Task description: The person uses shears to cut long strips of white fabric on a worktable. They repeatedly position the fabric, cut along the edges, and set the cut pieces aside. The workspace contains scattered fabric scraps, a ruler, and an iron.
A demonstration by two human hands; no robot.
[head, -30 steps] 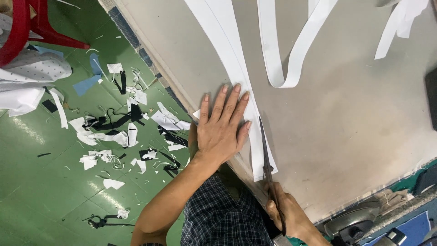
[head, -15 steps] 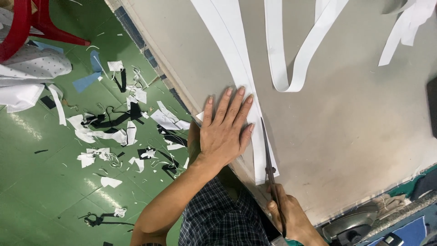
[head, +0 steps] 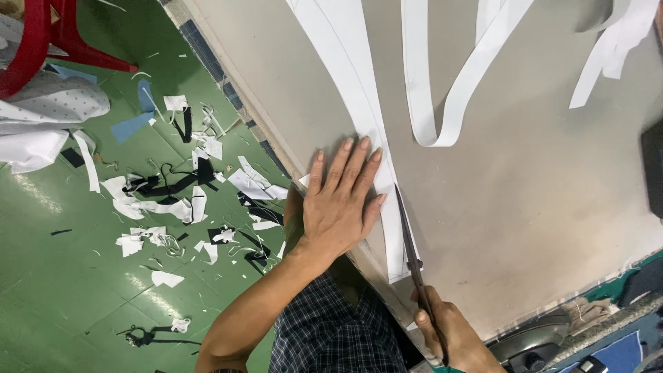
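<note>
White strip (head: 349, 83) under left hand (head: 340, 204), looped strip (head: 442, 90) beside.

White strip (head: 359, 97) and scissors (head: 412, 242) — on my grey table.

The strip is long, flat and white, running from the far edge toward me; my left hand (head: 338, 204) lies spread on its near end, pinning it. My scissors are dark and slim, blades slightly parted along the strip's right edge — handles in my right hand (head: 449, 331) at the near rim.
</note>
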